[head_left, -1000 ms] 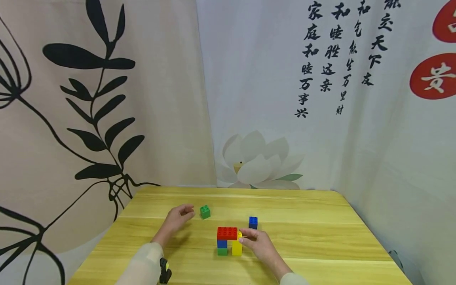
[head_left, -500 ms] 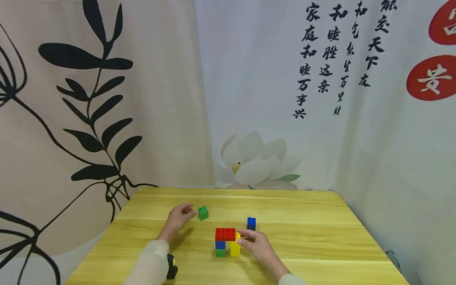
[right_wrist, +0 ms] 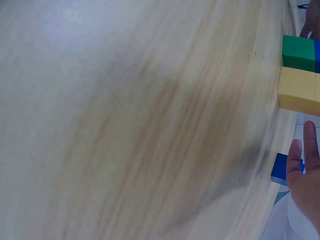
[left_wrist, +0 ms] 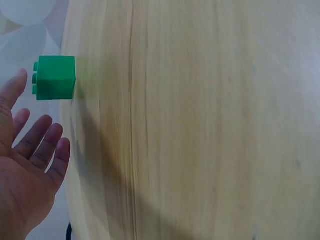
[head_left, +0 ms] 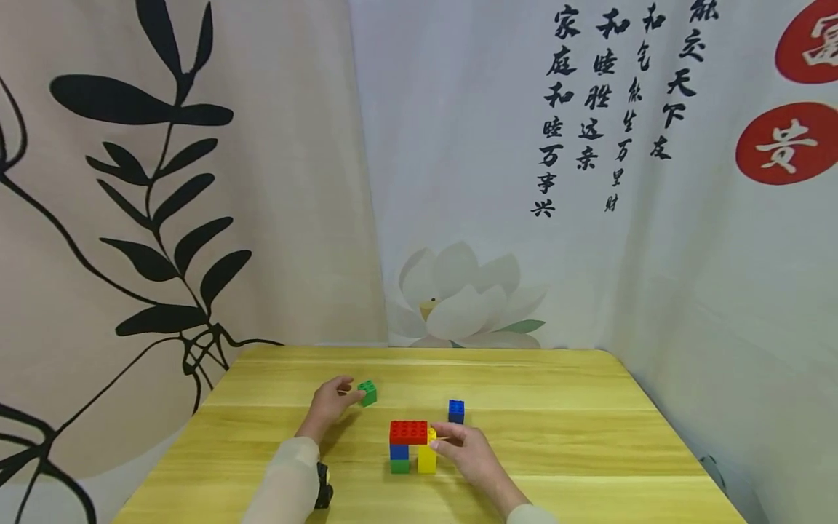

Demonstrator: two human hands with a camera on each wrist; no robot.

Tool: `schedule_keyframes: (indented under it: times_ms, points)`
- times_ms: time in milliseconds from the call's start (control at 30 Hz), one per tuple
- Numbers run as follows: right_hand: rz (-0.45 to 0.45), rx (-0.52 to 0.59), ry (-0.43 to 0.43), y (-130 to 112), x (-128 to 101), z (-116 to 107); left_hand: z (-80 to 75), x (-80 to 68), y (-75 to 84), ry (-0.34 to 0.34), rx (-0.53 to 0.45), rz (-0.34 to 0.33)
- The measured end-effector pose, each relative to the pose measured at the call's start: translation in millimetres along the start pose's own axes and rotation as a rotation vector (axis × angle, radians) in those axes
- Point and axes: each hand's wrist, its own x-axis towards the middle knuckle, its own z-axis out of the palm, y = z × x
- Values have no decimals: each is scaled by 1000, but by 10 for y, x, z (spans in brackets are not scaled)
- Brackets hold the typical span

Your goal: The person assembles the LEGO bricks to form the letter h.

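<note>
My left hand (head_left: 332, 405) reaches to a loose green toy brick (head_left: 368, 393) at the back left of the table, fingertips right at its side. In the left wrist view the fingers are spread and relaxed, with the green brick (left_wrist: 56, 78) beyond them. At centre stands a small arch: a red brick (head_left: 409, 432) bridges a stack of a blue brick (head_left: 399, 452) on a green brick (head_left: 399, 466) and a yellow stack (head_left: 427, 459). My right hand (head_left: 468, 451) is at the arch's right side, fingertips close to the upper yellow brick, fingers extended in the right wrist view.
A loose blue brick (head_left: 456, 411) lies behind the right hand. The wooden table (head_left: 556, 437) has rounded far corners, with a printed curtain (head_left: 458, 182) behind it. A black wrist strap (head_left: 324, 486) is on the left sleeve.
The left hand has moved right to the green brick, closing the gap between them. The right hand keeps its place beside the arch. The head view has turned slightly right.
</note>
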Motion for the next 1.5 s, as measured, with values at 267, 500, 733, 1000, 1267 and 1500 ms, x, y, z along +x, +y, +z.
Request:
schedule_keyframes:
  times_ms: [267,500,733,1000,1267,1500]
  points:
    - [-10,10,3,26,17,19,72,52,10,9,4,2]
    - [-12,7,4,20,9,14,123,60,14,11,39,11]
    - [-10,10,6,9,3,29,114,55,8,37,63,39]
    - [-8,8,4,10,1,34,39,43,-29,51,79,23]
    - [-26,1,1,19,2,44,-96,27,8,15,-6,18]
    - [-17,-5,7,26,-8,56,-127,-32,160,-31,-7,61]
